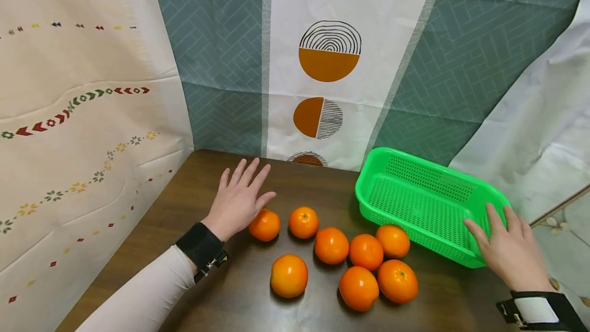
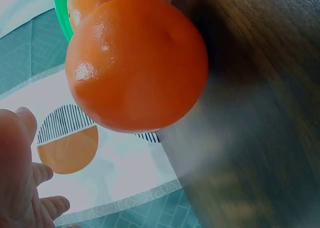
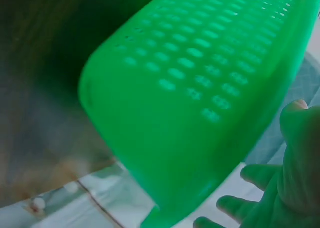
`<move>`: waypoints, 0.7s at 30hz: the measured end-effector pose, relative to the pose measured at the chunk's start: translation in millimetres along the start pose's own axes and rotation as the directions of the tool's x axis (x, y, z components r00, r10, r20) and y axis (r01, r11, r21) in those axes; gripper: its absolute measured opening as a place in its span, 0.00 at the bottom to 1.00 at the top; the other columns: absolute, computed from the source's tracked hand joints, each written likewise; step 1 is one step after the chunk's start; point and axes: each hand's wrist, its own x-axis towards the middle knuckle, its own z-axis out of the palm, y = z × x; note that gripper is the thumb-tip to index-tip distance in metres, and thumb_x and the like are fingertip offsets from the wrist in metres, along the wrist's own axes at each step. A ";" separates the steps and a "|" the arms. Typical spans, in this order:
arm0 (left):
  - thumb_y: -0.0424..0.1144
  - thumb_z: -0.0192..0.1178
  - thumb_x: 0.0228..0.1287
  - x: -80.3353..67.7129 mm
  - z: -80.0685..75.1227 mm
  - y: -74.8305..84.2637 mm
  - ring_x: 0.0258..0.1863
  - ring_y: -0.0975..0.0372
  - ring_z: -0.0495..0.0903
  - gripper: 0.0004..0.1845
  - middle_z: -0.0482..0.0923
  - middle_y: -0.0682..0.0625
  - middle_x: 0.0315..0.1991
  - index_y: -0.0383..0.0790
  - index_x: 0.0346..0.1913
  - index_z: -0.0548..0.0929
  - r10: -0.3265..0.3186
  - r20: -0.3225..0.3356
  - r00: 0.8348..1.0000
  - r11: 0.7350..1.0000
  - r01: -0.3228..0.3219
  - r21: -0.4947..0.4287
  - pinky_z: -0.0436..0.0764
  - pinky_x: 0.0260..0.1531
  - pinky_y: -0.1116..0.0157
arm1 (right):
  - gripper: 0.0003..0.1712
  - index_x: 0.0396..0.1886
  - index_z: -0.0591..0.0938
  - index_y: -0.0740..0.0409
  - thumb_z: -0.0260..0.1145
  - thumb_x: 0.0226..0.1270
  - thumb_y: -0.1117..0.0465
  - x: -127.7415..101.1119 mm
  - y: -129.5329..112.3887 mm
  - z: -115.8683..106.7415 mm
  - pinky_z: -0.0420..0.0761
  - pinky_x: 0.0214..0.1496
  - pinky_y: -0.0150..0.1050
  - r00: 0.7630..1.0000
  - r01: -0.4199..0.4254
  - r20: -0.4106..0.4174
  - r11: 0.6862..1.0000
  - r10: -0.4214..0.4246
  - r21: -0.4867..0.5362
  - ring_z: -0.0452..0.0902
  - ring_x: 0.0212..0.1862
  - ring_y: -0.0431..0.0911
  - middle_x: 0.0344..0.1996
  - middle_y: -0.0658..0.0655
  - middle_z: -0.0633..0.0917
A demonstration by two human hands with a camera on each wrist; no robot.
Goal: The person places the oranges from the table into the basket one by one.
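Note:
My left hand (image 1: 239, 201) is held with fingers spread at the left of the group of oranges. Its thumb side partly covers the nearest orange (image 1: 265, 225); in the left wrist view an orange (image 2: 137, 63) looms large, apart from the fingers. Over the right end of a green plastic basket (image 1: 426, 170) is my right hand (image 1: 513, 250), its fingers extended. The right wrist view shows the basket's perforated wall (image 3: 165, 123) close by, and whether the hand touches the rim cannot be told. Several more oranges (image 1: 332, 245) lie in front of the basket.
A brown wooden table (image 1: 221, 296) carries everything. Behind it hangs a patterned cloth (image 1: 221, 65) in teal and white. A cream embroidered cloth (image 1: 69, 158) hangs on the left, and white fabric (image 1: 544, 132) on the right. No fruit shows inside the basket.

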 end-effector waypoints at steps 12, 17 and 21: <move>0.66 0.50 0.72 -1.2 0.0 -4.6 0.77 0.43 0.50 0.39 0.54 0.44 0.79 0.50 0.79 0.61 -0.009 -0.010 1.000 1.000 0.009 0.003 0.52 0.68 0.34 | 0.50 0.76 0.50 0.76 0.44 0.80 0.35 -2.4 11.2 12.6 0.47 0.63 0.77 0.992 -0.098 0.081 0.995 0.098 -0.006 0.45 0.64 0.86 0.68 0.88 0.46; 0.65 0.51 0.72 -1.9 0.7 -5.3 0.77 0.43 0.51 0.39 0.54 0.44 0.78 0.50 0.79 0.61 -0.010 -0.013 1.000 1.000 0.010 -0.005 0.51 0.68 0.34 | 0.50 0.75 0.49 0.77 0.43 0.80 0.35 -1.8 11.3 11.6 0.45 0.63 0.77 0.986 -0.129 0.112 0.991 0.124 0.036 0.42 0.65 0.86 0.68 0.89 0.45; 0.66 0.51 0.72 -2.0 2.7 -6.4 0.77 0.43 0.51 0.39 0.55 0.44 0.78 0.50 0.79 0.61 -0.010 -0.004 1.000 1.000 0.010 -0.010 0.51 0.68 0.33 | 0.52 0.75 0.49 0.78 0.44 0.79 0.34 -2.8 13.0 10.8 0.45 0.63 0.78 0.978 -0.163 0.141 0.985 0.155 0.050 0.41 0.65 0.86 0.67 0.90 0.45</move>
